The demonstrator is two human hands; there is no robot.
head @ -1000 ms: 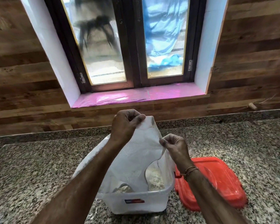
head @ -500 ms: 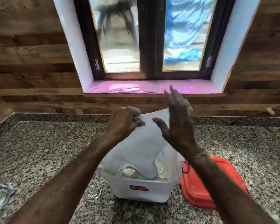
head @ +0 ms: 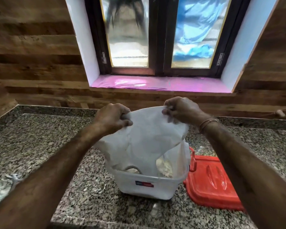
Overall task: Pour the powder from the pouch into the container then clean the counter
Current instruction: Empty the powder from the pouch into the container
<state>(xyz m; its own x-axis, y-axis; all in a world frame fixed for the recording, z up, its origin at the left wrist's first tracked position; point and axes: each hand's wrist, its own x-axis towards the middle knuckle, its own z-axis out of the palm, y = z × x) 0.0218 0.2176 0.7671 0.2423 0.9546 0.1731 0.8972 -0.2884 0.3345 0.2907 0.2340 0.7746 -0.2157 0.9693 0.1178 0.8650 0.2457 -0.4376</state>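
Stretching across the whole lower view, the speckled granite table is carrying everything, and behind it a wooden wall is rising with a dark-framed window above a pink sill. Near the table's front edge the white container is standing upright and open, with a small red and blue label on its near side. Just beside it on the right the red lid is lying flat on the table. The white pouch is hanging upside down over the container, its lower end reaching inside the rim, and pale powder is lying inside the container at the right. The left hand is pinching the upper left corner of the pouch with the fingers curled tight on it. The right hand is pinching the upper right corner in the same way, and a thin band is sitting on its wrist. At the far left edge a crumpled whitish thing is lying on the table, partly hidden by the left forearm; I cannot tell what it is.
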